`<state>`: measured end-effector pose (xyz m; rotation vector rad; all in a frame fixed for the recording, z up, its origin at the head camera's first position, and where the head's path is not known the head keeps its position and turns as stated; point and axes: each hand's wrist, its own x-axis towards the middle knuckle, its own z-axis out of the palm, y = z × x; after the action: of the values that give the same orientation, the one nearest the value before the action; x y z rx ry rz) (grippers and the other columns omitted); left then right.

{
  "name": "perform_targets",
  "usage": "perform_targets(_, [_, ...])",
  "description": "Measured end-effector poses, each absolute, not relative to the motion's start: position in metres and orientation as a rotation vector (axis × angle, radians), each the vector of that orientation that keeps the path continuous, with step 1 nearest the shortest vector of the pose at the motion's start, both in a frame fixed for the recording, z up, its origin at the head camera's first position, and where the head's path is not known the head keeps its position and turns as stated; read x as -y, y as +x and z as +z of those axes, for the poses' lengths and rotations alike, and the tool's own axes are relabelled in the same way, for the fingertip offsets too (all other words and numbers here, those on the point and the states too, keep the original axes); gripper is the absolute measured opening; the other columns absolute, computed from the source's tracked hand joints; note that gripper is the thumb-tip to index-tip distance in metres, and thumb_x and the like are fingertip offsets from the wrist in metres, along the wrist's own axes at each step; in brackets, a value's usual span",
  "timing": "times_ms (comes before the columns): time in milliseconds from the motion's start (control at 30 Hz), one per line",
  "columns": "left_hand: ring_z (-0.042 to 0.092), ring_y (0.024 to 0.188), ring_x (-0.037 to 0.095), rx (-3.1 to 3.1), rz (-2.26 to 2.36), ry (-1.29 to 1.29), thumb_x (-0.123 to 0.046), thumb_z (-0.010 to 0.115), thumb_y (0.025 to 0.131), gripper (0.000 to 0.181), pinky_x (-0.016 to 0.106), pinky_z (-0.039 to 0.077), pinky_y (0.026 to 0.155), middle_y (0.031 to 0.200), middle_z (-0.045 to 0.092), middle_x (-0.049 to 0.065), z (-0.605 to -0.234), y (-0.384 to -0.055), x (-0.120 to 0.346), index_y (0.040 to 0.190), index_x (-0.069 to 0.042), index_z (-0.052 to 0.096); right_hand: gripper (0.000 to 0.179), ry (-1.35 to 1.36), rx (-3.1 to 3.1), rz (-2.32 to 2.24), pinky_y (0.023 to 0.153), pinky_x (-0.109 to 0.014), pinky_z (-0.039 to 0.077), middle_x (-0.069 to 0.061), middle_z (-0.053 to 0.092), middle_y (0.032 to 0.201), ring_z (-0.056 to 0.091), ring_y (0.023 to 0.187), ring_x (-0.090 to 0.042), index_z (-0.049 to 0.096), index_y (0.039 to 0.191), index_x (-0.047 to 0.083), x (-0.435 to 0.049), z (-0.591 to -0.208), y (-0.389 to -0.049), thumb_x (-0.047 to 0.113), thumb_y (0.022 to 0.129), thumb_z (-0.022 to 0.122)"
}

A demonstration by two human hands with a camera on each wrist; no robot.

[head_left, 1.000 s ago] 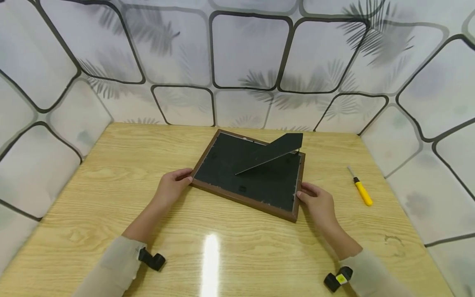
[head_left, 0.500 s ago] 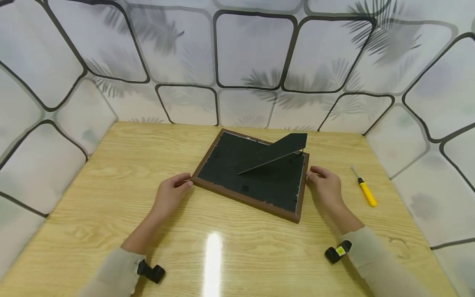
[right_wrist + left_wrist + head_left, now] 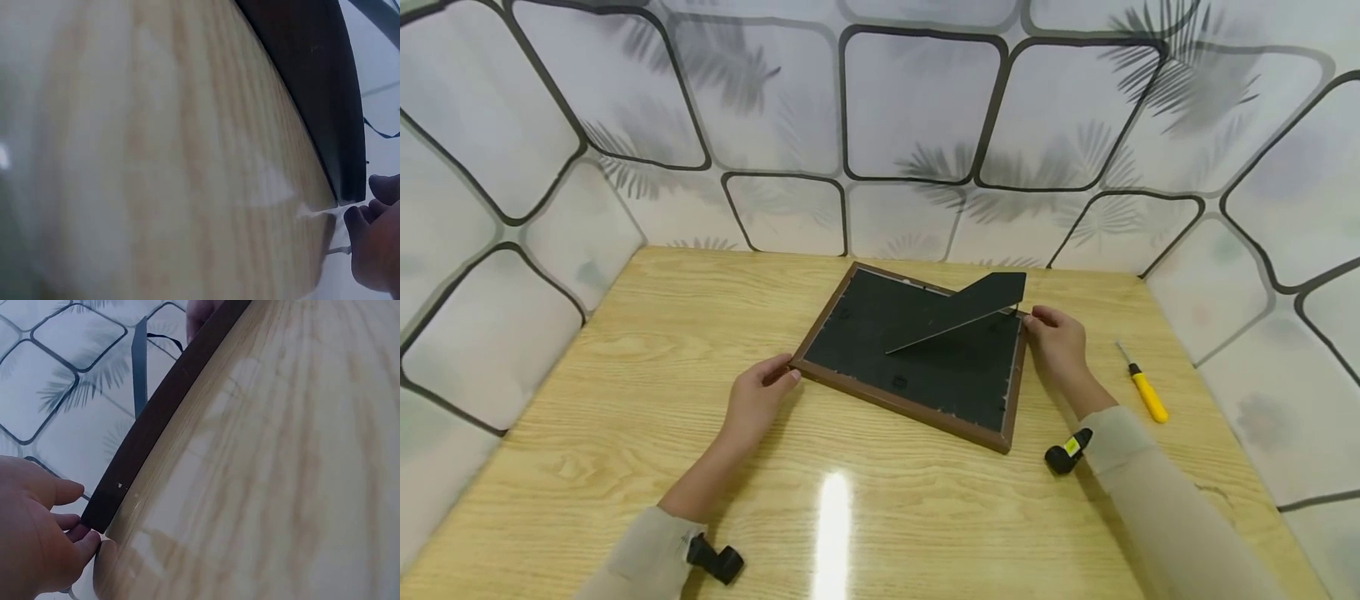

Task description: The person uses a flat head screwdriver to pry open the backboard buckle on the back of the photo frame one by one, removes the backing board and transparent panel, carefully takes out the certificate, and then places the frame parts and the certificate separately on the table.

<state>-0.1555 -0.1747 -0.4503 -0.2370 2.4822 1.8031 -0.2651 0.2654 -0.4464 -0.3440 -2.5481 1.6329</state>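
Note:
A picture frame (image 3: 925, 404) lies back side up on the table, with a brown rim and a black backing board. Its black easel stand (image 3: 962, 308) is swung out and slants up to the right. At the near left corner, my left hand (image 3: 758, 396) pinches the rim. In the left wrist view, the fingertips (image 3: 87, 540) meet the end of the dark rim. My right hand (image 3: 1060, 346) holds the far right corner between thumb and fingers. The right wrist view shows that hand (image 3: 378, 244) at the rim's end, partly cut off by the picture edge.
A screwdriver (image 3: 1148, 396) with a yellow handle lies on the wood-grain table (image 3: 625, 400) to the right of my right hand. Patterned pale panels (image 3: 917, 108) close off the back and both sides.
My right hand has let go of the frame's right side, slid away from me along it and taken the far right corner. My left hand stays at the near left corner.

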Motion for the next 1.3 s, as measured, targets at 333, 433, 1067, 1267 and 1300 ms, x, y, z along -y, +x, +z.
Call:
perform_targets(333, [0.056,0.123,0.027,-2.485,1.819,-0.229,-0.023,0.059,0.103,0.048,0.015,0.048,0.086,0.136,0.061,0.018,-0.452,-0.159,0.171,0.146,-0.003,0.052,0.04,-0.382,2.571,1.648,0.087,-0.011,0.046,-0.017,0.059,0.141,0.057,0.118,-0.014,0.06,0.139,0.001,-0.271,-0.451,-0.269,0.021,0.104,0.058])
perform_targets(433, [0.055,0.126,0.026,-2.483,1.833,-0.239,-0.022,0.059,0.103,0.048,0.022,0.048,0.094,0.14,0.059,0.017,-0.454,-0.162,0.171,0.147,-0.004,0.051,0.041,-0.37,2.556,1.68,0.085,-0.01,0.048,-0.018,0.058,0.141,0.058,0.107,-0.004,0.059,0.139,0.0,-0.272,-0.451,-0.265,0.021,0.104,0.058])
perform_targets(1067, [0.045,0.14,0.03,-2.504,2.017,-0.332,-0.018,0.053,0.105,0.05,0.04,0.041,0.115,0.151,0.047,0.02,-0.459,-0.208,0.167,0.15,0.002,0.044,0.045,-0.28,2.762,1.488,0.109,-0.042,0.042,-0.02,0.059,0.139,0.051,0.131,-0.032,0.06,0.136,0.001,-0.273,-0.446,-0.199,0.03,0.102,0.061])
perform_targets(1267, [0.046,0.14,0.032,-2.539,2.013,-0.322,-0.013,0.053,0.104,0.049,0.04,0.039,0.116,0.15,0.048,0.022,-0.46,-0.228,0.164,0.15,0.002,0.044,0.044,-0.298,2.792,1.464,0.092,-0.019,0.044,-0.018,0.063,0.134,0.054,0.122,-0.025,0.063,0.133,0.003,-0.27,-0.445,-0.177,0.033,0.102,0.061])
perform_targets(1300, [0.046,0.139,0.032,-2.535,2.017,-0.319,-0.012,0.053,0.104,0.049,0.04,0.039,0.116,0.15,0.048,0.022,-0.46,-0.23,0.164,0.15,0.003,0.043,0.043,-0.3,2.796,1.46,0.091,-0.018,0.044,-0.017,0.063,0.133,0.054,0.121,-0.024,0.064,0.133,0.003,-0.27,-0.445,-0.175,0.033,0.102,0.061])
